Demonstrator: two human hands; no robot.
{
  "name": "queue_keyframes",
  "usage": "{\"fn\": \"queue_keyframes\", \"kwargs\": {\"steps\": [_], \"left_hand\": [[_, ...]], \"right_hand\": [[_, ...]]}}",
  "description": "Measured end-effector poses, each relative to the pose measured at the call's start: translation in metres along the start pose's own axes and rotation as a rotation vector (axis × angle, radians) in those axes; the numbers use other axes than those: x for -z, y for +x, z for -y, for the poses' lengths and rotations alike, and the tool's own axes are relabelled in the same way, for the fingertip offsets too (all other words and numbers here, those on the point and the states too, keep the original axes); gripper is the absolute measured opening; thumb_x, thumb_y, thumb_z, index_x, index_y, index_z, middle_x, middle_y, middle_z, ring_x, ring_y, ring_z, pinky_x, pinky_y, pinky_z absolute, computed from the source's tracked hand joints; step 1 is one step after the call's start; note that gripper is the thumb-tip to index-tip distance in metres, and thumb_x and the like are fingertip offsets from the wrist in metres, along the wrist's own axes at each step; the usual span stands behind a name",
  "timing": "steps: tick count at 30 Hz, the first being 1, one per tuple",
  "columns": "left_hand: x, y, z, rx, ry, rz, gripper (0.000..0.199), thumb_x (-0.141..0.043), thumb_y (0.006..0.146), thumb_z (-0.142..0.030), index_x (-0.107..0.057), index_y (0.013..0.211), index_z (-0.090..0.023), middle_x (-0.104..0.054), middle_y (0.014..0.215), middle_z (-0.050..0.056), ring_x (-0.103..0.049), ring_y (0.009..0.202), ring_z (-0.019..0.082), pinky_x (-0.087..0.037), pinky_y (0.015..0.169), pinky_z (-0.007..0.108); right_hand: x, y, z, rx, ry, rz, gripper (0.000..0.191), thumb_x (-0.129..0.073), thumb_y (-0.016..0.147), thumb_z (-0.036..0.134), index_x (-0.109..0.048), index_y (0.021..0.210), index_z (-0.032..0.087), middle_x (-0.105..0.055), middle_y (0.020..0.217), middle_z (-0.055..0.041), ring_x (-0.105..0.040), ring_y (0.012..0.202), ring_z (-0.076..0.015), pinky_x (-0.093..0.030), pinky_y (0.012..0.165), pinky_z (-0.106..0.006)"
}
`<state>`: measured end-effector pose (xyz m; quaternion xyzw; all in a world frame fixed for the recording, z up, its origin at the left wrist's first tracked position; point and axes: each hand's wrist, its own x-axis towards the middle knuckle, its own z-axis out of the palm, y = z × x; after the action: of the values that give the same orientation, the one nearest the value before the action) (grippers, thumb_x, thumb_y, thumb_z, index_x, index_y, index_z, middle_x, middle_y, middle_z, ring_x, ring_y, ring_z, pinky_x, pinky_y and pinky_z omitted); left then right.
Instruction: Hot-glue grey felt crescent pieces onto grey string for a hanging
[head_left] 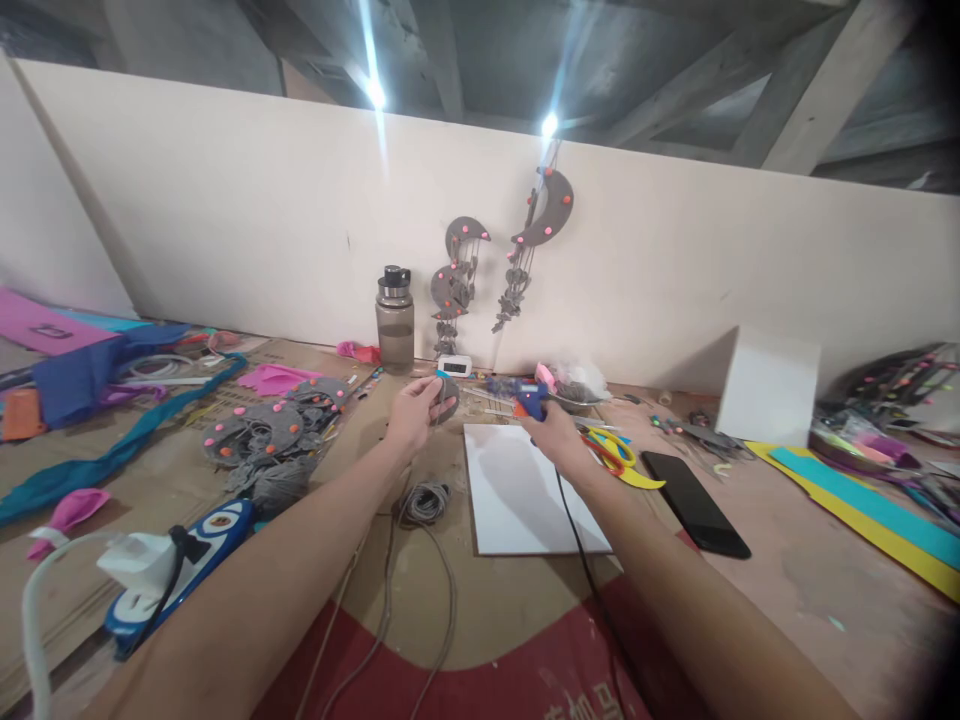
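My left hand [411, 415] pinches a small dark grey piece [449, 399], rounded in outline, with a bit of blue at its top. In my right hand [555, 436] is a blue hot glue gun [532, 398], gripped by its handle and pointing left toward the grey piece, with a gap between them. Its black cable [576, 530] runs down past my forearm. Below the hands lies a white board [517, 510]. A coil of grey cord [425, 502] rests left of the board, its strands trailing toward me.
A water bottle [395, 325] and a small digital clock [454, 366] stand by the wall. Grey moon-shaped hangings [555, 210] hang there. Scissors [609, 450] and a phone [694, 503] lie at right. Left are dotted grey shapes [259, 432] and a power strip [217, 540].
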<state>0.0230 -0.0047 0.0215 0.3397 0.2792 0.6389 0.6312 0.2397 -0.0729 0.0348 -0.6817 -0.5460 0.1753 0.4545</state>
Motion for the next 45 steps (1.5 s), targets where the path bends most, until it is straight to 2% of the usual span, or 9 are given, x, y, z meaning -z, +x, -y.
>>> {"fn": "queue_keyframes", "kwargs": {"steps": [2, 5, 10, 15, 20, 24, 29, 38, 45], "left_hand": [[0.002, 0.001, 0.0, 0.002, -0.006, -0.005, 0.013, -0.079, 0.075, -0.021, -0.068, 0.075, -0.014, -0.068, 0.076, 0.003, -0.066, 0.072, 0.012, -0.06, 0.085, 0.034], [0.004, 0.002, -0.001, -0.001, -0.028, -0.003, 0.015, -0.08, 0.074, -0.021, -0.067, 0.076, -0.014, -0.068, 0.074, 0.002, -0.066, 0.073, 0.012, -0.059, 0.086, 0.034], [0.007, 0.004, 0.0, 0.041, -0.07, -0.024, 0.013, -0.078, 0.077, -0.018, -0.065, 0.075, -0.014, -0.068, 0.072, 0.001, -0.066, 0.071, 0.012, -0.057, 0.091, 0.038], [0.01, 0.005, 0.002, 0.058, -0.085, -0.02, 0.009, -0.074, 0.078, -0.014, -0.066, 0.074, -0.013, -0.068, 0.071, 0.001, -0.065, 0.068, 0.011, -0.057, 0.089, 0.038], [0.01, 0.005, 0.003, 0.044, -0.051, -0.006, 0.01, -0.077, 0.073, -0.016, -0.067, 0.074, -0.014, -0.07, 0.076, 0.003, -0.067, 0.073, 0.013, -0.059, 0.083, 0.034], [0.008, 0.004, 0.005, 0.023, 0.003, -0.028, 0.018, -0.083, 0.067, -0.021, -0.068, 0.074, -0.015, -0.069, 0.076, 0.001, -0.065, 0.071, 0.011, -0.059, 0.081, 0.031], [0.005, 0.002, 0.009, -0.052, 0.056, -0.022, 0.026, -0.086, 0.062, -0.028, -0.067, 0.073, -0.014, -0.066, 0.078, 0.0, -0.063, 0.071, 0.01, -0.059, 0.084, 0.034], [0.004, 0.003, 0.012, -0.087, 0.071, -0.005, 0.028, -0.087, 0.059, -0.028, -0.069, 0.075, -0.014, -0.07, 0.083, 0.003, -0.066, 0.076, 0.012, -0.058, 0.087, 0.035], [0.003, 0.002, 0.013, -0.095, 0.093, -0.019, 0.032, -0.089, 0.056, -0.03, -0.07, 0.077, -0.014, -0.069, 0.078, 0.001, -0.065, 0.071, 0.01, -0.058, 0.084, 0.032]], "right_hand": [[-0.008, 0.0, 0.016, -0.015, 0.212, -0.048, 0.021, -0.058, 0.074, 0.03, -0.053, 0.092, 0.02, -0.062, 0.075, -0.0003, -0.058, 0.06, -0.0161, -0.05, 0.058, -0.029], [-0.029, -0.003, 0.034, 0.028, 0.477, -0.052, 0.023, -0.056, 0.074, 0.028, -0.048, 0.095, 0.022, -0.062, 0.084, -0.0004, -0.058, 0.062, -0.0142, -0.054, 0.06, -0.029], [-0.059, -0.02, 0.031, 0.108, 0.652, 0.026, 0.034, -0.059, 0.076, 0.032, -0.049, 0.107, 0.022, -0.064, 0.101, -0.0032, -0.06, 0.072, -0.014, -0.056, 0.061, -0.028], [-0.061, -0.03, 0.024, 0.155, 0.599, 0.068, 0.028, -0.058, 0.079, 0.034, -0.052, 0.102, 0.02, -0.064, 0.096, -0.002, -0.054, 0.061, -0.01, -0.052, 0.058, -0.027], [-0.062, -0.032, 0.023, 0.186, 0.53, 0.095, 0.022, -0.055, 0.084, 0.036, -0.052, 0.099, 0.021, -0.062, 0.087, -0.0013, -0.052, 0.056, -0.0111, -0.048, 0.053, -0.028], [-0.066, -0.036, 0.019, 0.232, 0.426, 0.117, 0.023, -0.055, 0.087, 0.037, -0.053, 0.103, 0.021, -0.062, 0.087, -0.0024, -0.054, 0.059, -0.0134, -0.047, 0.055, -0.029], [-0.066, -0.038, 0.017, 0.309, 0.309, 0.137, 0.025, -0.052, 0.09, 0.037, -0.055, 0.106, 0.019, -0.064, 0.086, -0.0046, -0.058, 0.068, -0.0167, -0.049, 0.062, -0.03], [-0.068, -0.038, 0.016, 0.279, 0.272, 0.124, 0.028, -0.051, 0.09, 0.038, -0.056, 0.11, 0.019, -0.064, 0.086, -0.0058, -0.06, 0.072, -0.0197, -0.05, 0.066, -0.034], [-0.068, -0.04, 0.016, 0.273, 0.241, 0.137, 0.028, -0.051, 0.09, 0.038, -0.055, 0.108, 0.018, -0.064, 0.087, -0.0071, -0.061, 0.072, -0.0208, -0.052, 0.065, -0.035]]}}
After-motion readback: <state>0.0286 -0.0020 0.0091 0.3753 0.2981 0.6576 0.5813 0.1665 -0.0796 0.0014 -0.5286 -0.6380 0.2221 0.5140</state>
